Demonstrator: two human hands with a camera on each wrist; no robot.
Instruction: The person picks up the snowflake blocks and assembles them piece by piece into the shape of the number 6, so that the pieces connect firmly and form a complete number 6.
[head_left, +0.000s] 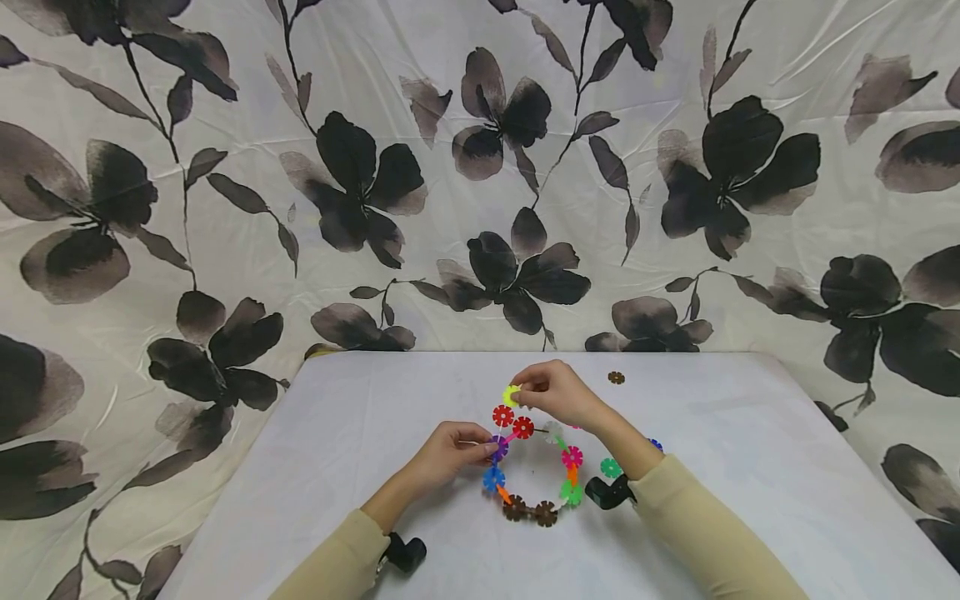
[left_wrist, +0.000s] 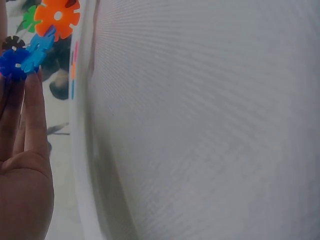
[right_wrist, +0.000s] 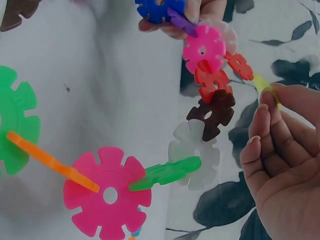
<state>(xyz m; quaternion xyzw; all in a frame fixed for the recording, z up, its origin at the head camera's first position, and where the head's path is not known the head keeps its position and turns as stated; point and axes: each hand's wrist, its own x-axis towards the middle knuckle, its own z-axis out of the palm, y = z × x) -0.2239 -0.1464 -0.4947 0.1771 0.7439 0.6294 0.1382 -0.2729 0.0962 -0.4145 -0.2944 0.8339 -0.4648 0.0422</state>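
Note:
A ring of linked plastic snowflake discs [head_left: 546,513] in many colours stands over the white table. My left hand [head_left: 447,454] pinches its left side by the purple disc [head_left: 499,448]; the left wrist view shows a dark blue disc [left_wrist: 14,64] at those fingertips. Thumb and fingers of my right hand [head_left: 558,392] pinch a yellow disc [right_wrist: 261,85]. That yellow piece touches a small red disc [head_left: 503,416] in a short branch off the ring's upper left. A larger red disc [head_left: 522,427] and a pink disc [right_wrist: 107,195] belong to the ring.
Loose discs lie on the white table [head_left: 337,500]: a brown one [head_left: 617,377] near the far edge, a green one [head_left: 610,467] and a blue one [head_left: 656,445] around the right forearm. A flowered cloth [head_left: 450,208] hangs behind the table.

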